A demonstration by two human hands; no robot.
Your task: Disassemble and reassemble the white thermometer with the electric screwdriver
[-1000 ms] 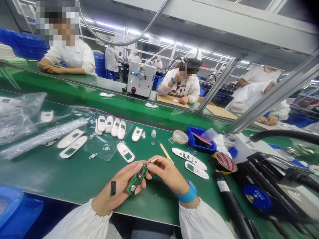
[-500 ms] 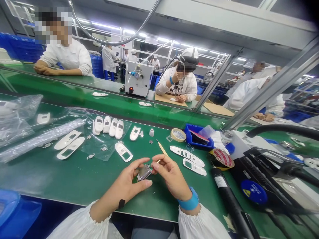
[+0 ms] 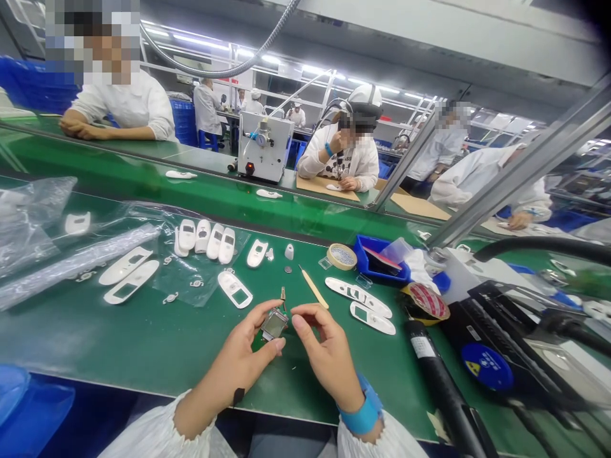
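My left hand point(image 3: 243, 346) grips a small circuit board with a display point(image 3: 274, 324) by its edges, thumb on the near side and fingers on the far side. A slim brass-coloured tip point(image 3: 283, 294) stands up from the board's far end. Close to the board's right side, my right hand point(image 3: 327, 346) has its fingers curled, with a gap between thumb and forefinger and nothing visible in it. Beyond the hands lie a white casing half point(image 3: 235, 289) with a window, a tool with a pale yellow handle point(image 3: 314, 289), a coin-like disc point(image 3: 287, 270) and a white cap point(image 3: 289, 252).
More white casings point(image 3: 206, 240) and clear plastic bags point(image 3: 186, 280) lie at the left. On the right are a tape roll point(image 3: 342, 256), a blue bin point(image 3: 365, 262), casing pieces point(image 3: 372, 318) and a black device point(image 3: 482, 343). Co-workers sit across the green conveyor point(image 3: 214, 197).
My right fingers have come away from the brass-coloured tip, which now stands up in view. The board's display has turned to face me more. White pieces on the conveyor have shifted left.
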